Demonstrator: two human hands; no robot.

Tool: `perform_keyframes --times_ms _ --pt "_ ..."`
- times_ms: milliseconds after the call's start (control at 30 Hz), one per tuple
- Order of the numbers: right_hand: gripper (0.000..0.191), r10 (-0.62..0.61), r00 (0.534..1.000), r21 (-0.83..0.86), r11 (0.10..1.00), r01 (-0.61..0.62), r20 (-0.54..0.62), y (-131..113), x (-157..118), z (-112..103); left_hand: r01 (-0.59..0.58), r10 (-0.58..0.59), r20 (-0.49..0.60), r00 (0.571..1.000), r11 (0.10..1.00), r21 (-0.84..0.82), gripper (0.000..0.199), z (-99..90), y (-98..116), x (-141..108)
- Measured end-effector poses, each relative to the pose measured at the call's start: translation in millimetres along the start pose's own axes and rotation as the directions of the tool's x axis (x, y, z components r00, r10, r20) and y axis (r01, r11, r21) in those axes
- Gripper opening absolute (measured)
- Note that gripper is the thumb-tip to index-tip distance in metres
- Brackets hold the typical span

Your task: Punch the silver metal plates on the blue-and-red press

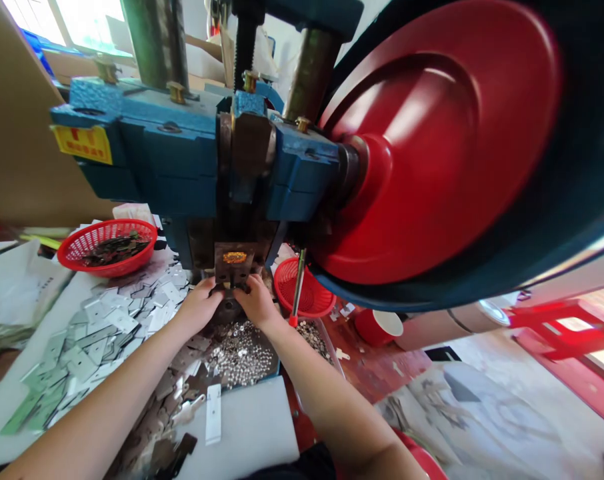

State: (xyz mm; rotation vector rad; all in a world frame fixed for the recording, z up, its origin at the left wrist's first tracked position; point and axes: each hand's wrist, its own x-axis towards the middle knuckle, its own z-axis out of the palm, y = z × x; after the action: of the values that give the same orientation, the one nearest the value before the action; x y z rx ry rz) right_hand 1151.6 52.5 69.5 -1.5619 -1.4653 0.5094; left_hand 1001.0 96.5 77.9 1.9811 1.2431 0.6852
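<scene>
We see both forearms reaching up from the bottom edge and converging at the foot of the blue press (197, 153), under its dark ram block (233, 263). The left hand (201, 303) comes in from seven o'clock, palm down, wrist straight, fingers curled forward against the die area; the right hand (255, 300) comes in from five o'clock, knuckles up, fingers likewise tucked toward the same spot. The two hands nearly touch at the fingertips. Whatever small piece they hold there is hidden by the fingers, so we cannot tell whether either grip pinches anything or merely rests.

Just below the hands, at six o'clock, lies a heap of small shiny round parts (242, 353). At nine o'clock from the left hand spreads a pile of flat grey metal plates (107, 320), and beyond it, at ten o'clock, a red basket (109, 247) of dark pieces. A second red basket (309, 290) sits at three o'clock of the right hand, beneath the big red flywheel (442, 133).
</scene>
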Motion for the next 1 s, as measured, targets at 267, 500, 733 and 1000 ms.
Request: perform_keyframes --times_ms 267,500,733,1000 --pt "0.019 -0.254 0.959 -0.420 0.862 0.284 0.128 6.8 -40.1 -39.2 -0.070 0.081 -0.104 0.991 0.991 0.110 0.040 -36.3 -7.9 -36.0" --pt "0.015 -0.247 0.917 -0.594 0.703 0.391 0.313 11.5 -61.7 -36.9 -0.111 0.118 0.002 0.993 0.929 0.353 0.029 -51.0 -23.7 -90.7" --pt "0.016 -0.244 0.934 -0.531 0.772 0.350 0.261 16.9 -57.9 -32.0 -0.192 0.116 0.176 0.978 0.833 0.518 0.029 -31.7 -16.8 -91.5" --pt "0.015 -0.260 0.934 -0.530 0.771 0.353 0.245 16.0 -58.7 -29.4 -0.181 0.085 0.179 0.980 0.750 0.636 0.028 -40.2 -5.4 -83.4"
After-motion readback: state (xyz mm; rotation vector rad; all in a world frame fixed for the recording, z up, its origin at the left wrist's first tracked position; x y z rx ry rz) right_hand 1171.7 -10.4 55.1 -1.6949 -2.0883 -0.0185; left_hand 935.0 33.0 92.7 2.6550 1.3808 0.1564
